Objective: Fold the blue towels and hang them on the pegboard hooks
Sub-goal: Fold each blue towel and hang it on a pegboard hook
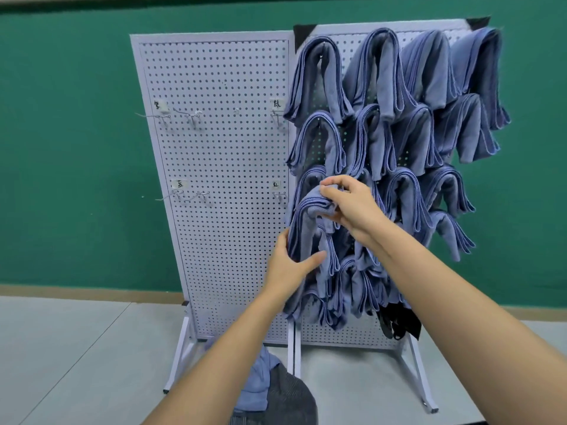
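so the right pegboard [346, 335] is pretty much packed, rows of hung towels [319, 78] draped over it from the top to near the bottom. the left pegboard [221, 148] only has a few bare hooks [193, 118] with nothing on them. down below there's at least one more loose towel [257, 384] spilling out of a dark container [294, 400], so i'd say most of the job is done but not all.

the folded towel [306, 219] being worked on sits at the left edge of the right board, about mid height, bent over at its fold. the right hand [352, 207] reaches in from above, fingers curled and pinching the top of the fold. looks like it's seating it on a hook, but that hook is hidden. the left hand [291, 265] is lower, thumb across the front and fingers tucked behind, gripping the hanging layers.
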`<control>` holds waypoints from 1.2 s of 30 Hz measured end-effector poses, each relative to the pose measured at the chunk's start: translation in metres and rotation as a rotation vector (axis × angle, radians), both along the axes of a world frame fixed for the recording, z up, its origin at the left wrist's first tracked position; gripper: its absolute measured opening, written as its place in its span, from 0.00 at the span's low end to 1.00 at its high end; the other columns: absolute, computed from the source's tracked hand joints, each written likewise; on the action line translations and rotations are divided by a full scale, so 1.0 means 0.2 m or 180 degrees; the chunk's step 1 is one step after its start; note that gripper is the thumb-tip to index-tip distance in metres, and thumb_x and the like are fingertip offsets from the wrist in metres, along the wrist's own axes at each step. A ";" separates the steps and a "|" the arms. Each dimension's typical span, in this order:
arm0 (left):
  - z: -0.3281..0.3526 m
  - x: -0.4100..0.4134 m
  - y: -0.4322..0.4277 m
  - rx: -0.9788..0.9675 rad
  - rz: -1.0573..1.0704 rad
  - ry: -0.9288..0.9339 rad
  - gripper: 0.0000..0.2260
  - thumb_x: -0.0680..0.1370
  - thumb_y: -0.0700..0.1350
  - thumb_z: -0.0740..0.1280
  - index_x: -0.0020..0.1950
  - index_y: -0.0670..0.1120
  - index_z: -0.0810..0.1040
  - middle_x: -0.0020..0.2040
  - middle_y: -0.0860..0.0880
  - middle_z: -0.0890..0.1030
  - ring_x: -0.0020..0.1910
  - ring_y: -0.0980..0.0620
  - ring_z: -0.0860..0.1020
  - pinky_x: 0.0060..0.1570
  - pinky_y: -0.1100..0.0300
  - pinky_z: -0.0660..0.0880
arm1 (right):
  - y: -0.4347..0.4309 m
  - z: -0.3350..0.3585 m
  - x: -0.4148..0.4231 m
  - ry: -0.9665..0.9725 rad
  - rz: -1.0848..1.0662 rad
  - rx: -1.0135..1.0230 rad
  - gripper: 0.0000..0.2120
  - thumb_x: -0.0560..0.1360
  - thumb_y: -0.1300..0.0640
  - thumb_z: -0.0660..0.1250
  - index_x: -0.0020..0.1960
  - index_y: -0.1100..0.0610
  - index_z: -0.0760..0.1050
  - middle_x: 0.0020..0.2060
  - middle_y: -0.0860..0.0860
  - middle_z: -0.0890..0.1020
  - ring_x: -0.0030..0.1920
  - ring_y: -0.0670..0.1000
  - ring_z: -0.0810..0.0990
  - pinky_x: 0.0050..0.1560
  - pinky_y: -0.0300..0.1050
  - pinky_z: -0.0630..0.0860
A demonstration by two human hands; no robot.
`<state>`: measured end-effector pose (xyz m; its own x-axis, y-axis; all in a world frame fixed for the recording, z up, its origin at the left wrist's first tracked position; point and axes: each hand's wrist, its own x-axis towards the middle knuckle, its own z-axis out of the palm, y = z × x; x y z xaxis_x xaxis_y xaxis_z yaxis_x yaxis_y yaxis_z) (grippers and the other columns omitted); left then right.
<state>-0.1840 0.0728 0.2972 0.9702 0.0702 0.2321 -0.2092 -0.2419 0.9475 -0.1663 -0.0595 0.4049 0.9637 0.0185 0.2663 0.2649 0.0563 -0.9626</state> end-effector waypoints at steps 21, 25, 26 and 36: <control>0.29 0.06 0.27 -0.0035 0.1072 -0.0525 0.08 0.79 0.36 0.60 0.57 0.44 0.70 0.41 0.54 0.74 0.39 0.53 0.73 0.37 0.60 0.71 | -0.11 -0.30 0.02 0.0529 0.0167 -0.1490 0.09 0.76 0.62 0.67 0.52 0.50 0.78 0.53 0.50 0.77 0.52 0.49 0.75 0.50 0.44 0.74; 0.33 0.08 0.25 0.0196 0.1134 -0.0453 0.05 0.79 0.37 0.62 0.53 0.44 0.69 0.41 0.51 0.73 0.35 0.55 0.71 0.30 0.67 0.69 | 0.01 -0.26 0.02 -0.0755 -0.0025 -0.1900 0.15 0.75 0.63 0.65 0.58 0.51 0.75 0.58 0.48 0.76 0.57 0.47 0.74 0.58 0.42 0.71; 0.33 0.08 0.23 0.0280 0.1146 -0.0448 0.05 0.78 0.38 0.63 0.52 0.44 0.70 0.41 0.52 0.73 0.36 0.54 0.72 0.30 0.67 0.69 | 0.05 -0.26 0.03 -0.0955 0.0001 -0.2022 0.15 0.75 0.62 0.65 0.60 0.52 0.74 0.58 0.48 0.76 0.58 0.47 0.74 0.59 0.43 0.70; 0.29 0.18 0.19 0.0896 0.1060 -0.0545 0.02 0.76 0.40 0.65 0.47 0.45 0.73 0.40 0.54 0.75 0.40 0.53 0.73 0.41 0.57 0.69 | 0.18 -0.37 0.17 -0.1323 -0.0798 -0.3534 0.30 0.70 0.47 0.72 0.66 0.53 0.63 0.61 0.49 0.70 0.60 0.53 0.69 0.44 0.43 0.67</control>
<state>-0.1489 0.1114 0.3544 0.8516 0.2827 0.4415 -0.2241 -0.5651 0.7940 -0.1324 -0.0245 0.3301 0.8179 0.2584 0.5140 0.4505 -0.8434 -0.2929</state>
